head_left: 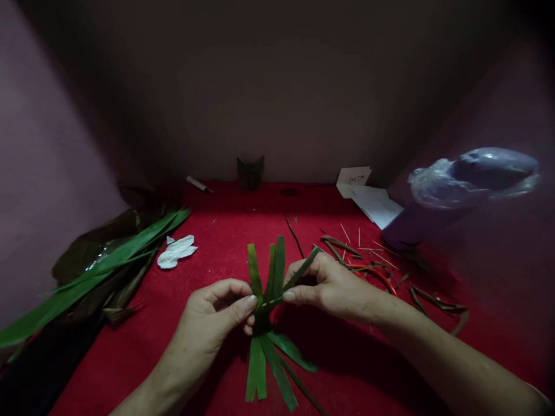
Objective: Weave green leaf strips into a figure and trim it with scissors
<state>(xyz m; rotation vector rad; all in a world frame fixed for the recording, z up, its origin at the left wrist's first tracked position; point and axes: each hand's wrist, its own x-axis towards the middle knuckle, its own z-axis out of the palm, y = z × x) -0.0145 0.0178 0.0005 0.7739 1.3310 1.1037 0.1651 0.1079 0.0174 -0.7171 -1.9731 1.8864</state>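
Observation:
Several green leaf strips [278, 267] fan out upward and downward from a gathered middle in front of me. My left hand [223, 312] pinches the bundle at its left side, thumb on top. From the right, my right hand [318, 286] pinches the same leaf strips between thumb and fingers, and one strip slants up across its fingers. Some fingertips are hidden behind the strips. The lower ends [277, 370] hang over the red cloth, spread apart.
Long green leaves [108, 260] and dried brown ones lie at left, beside crumpled white tissue [177, 251]. Thin sticks [377, 257], dry scraps and orange-handled scissors [384, 274] lie at right. Behind are a marker [198, 184], a folded leaf piece [250, 171], papers [375, 202] and a plastic-topped purple container [422, 222].

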